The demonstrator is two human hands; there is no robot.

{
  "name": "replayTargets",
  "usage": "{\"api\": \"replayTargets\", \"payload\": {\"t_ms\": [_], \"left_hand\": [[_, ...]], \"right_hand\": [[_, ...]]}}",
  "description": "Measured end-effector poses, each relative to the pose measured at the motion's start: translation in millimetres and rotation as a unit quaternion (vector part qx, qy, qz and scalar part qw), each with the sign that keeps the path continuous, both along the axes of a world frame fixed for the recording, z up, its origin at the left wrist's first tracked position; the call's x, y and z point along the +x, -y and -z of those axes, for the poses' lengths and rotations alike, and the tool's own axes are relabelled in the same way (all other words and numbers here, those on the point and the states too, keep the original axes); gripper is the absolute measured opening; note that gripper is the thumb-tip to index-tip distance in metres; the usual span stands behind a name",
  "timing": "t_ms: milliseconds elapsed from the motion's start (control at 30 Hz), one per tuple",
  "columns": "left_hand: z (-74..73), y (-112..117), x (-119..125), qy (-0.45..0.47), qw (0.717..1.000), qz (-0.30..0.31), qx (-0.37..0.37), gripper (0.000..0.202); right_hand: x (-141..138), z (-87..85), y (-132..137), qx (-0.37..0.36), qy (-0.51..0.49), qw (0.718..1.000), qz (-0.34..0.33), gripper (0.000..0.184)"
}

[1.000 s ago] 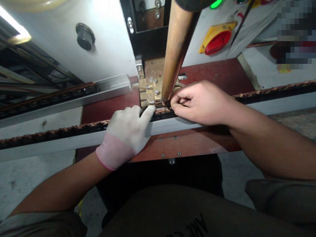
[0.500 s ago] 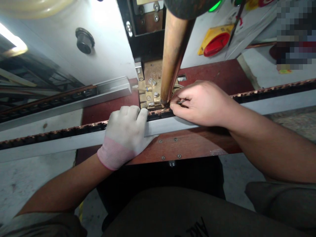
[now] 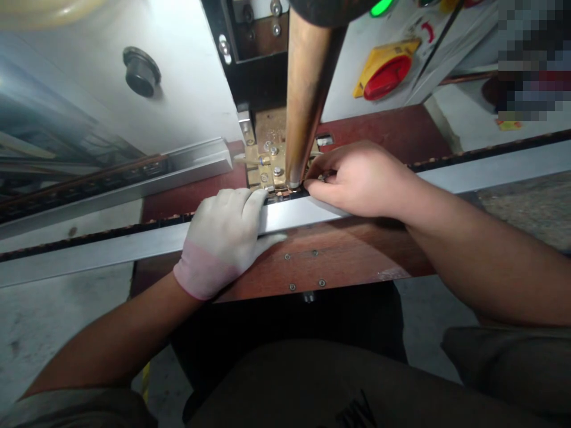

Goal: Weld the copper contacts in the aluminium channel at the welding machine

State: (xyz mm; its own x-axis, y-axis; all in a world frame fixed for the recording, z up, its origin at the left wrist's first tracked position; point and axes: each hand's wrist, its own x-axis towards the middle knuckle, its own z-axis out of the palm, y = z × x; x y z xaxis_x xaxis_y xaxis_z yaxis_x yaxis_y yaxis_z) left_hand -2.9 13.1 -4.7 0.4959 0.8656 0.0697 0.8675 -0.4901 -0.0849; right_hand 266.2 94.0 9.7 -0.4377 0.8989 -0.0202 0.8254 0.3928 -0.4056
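My left hand (image 3: 225,238), in a white glove with a pink cuff, grips a long silver metal rail (image 3: 294,214), fingers over its far edge and thumb along the near side. Dark strip with small copper-coloured pieces (image 3: 172,217) runs along the rail's far edge. My right hand (image 3: 357,181) is bare, its thumb and fingertips pinched together beside the lower tip of a thick copper rod (image 3: 307,89). What the pinch holds is too hidden to make out. Behind the rail, under the rod, sits a brass block with screws (image 3: 274,160).
A reddish-brown board (image 3: 312,261) lies under the rail. White machine panels carry a black knob (image 3: 141,74) and a red rotary switch on a yellow plate (image 3: 387,77). Another silver channel (image 3: 196,169) lies at the left. The rail extends past both sides of the view.
The rail has tipped away from me, so its silver face looks broader and fewer copper pieces show. Both hands keep their places on or by it. The view has shifted slightly.
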Motion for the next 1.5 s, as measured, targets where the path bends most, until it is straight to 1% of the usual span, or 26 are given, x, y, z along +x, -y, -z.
{"api": "replayTargets", "payload": {"t_ms": [100,167,233,300,367,433,500,600,700,800,967,1067,1133,1233,1300,1400,1500], "left_hand": [[3.5,-0.5,-0.1,0.012,1.0,0.007,0.008,0.083],[2.6,-0.7,0.8,0.018,1.0,0.012,0.006,0.083],[-2.2,-0.9,0.1,0.015,1.0,0.016,-0.01,0.082],[-10.4,-1.2,-4.4,-0.002,1.0,0.005,-0.029,0.08],[-19.4,-2.4,-13.4,-0.034,0.998,-0.028,-0.042,0.077],[-26.2,-5.2,-24.4,-0.069,0.994,-0.063,-0.053,0.067],[-28.9,-9.3,-33.9,-0.076,0.992,-0.068,-0.072,0.057],[-26.8,-14.5,-40.6,-0.052,0.994,-0.048,-0.082,0.051],[-22.9,-15.8,-40.2,-0.047,0.994,-0.046,-0.083,0.05],[-22.2,-14.5,-37.9,-0.062,0.994,-0.048,-0.078,0.051],[-29.2,-12.1,-32.4,-0.1,0.991,-0.052,-0.076,0.053],[-32.8,-9.3,-27.2,-0.107,0.99,-0.061,-0.072,0.052],[-31.5,-5.5,-22.7,-0.103,0.991,-0.068,-0.059,0.048],[-22.0,2.8,-15.0,-0.067,0.995,-0.067,-0.019,0.049],[-12.7,8.6,-10.1,-0.035,0.998,-0.05,0.019,0.049],[-1.2,14.3,-5.0,-0.011,0.998,-0.026,0.064,0.04],[2.1,15.1,-4.0,-0.008,0.997,-0.014,0.08,0.038]], "right_hand": [[3.5,4.3,-1.7,0.007,-0.015,1.0,-0.013,0.031],[4.6,5.8,-2.0,0.01,-0.011,1.0,-0.015,0.031],[4.4,5.7,-1.5,0.014,-0.001,1.0,-0.011,0.031],[2.8,3.9,-0.3,0.02,0.012,1.0,-0.007,0.031],[0.7,0.9,1.4,0.024,0.03,0.999,-0.002,0.031],[-1.3,-2.5,3.1,0.023,0.047,0.999,0.002,0.032],[-2.4,-5.2,4.3,0.02,0.055,0.998,0.004,0.032],[-2.1,-6.6,4.6,0.021,0.055,0.998,0.005,0.028],[-0.5,-5.7,4.2,0.026,0.05,0.998,0.005,0.023],[0.3,-3.9,4.2,0.032,0.044,0.999,0.001,0.019],[0.4,0.6,3.6,0.058,0.056,0.997,0.008,0.018],[3.7,3.8,-0.2,0.074,0.055,0.995,0.033,0.017],[7.6,4.9,-3.6,0.095,0.035,0.994,0.05,0.015],[12.4,2.2,-4.1,0.106,0.003,0.993,0.054,0.013],[12.7,-2.3,0.7,0.103,-0.008,0.994,0.042,0.013],[9.1,-8.4,11.9,0.109,-0.037,0.993,0.009,0.013],[4.7,-8.1,19.1,0.117,-0.054,0.992,-0.017,0.015]]}}
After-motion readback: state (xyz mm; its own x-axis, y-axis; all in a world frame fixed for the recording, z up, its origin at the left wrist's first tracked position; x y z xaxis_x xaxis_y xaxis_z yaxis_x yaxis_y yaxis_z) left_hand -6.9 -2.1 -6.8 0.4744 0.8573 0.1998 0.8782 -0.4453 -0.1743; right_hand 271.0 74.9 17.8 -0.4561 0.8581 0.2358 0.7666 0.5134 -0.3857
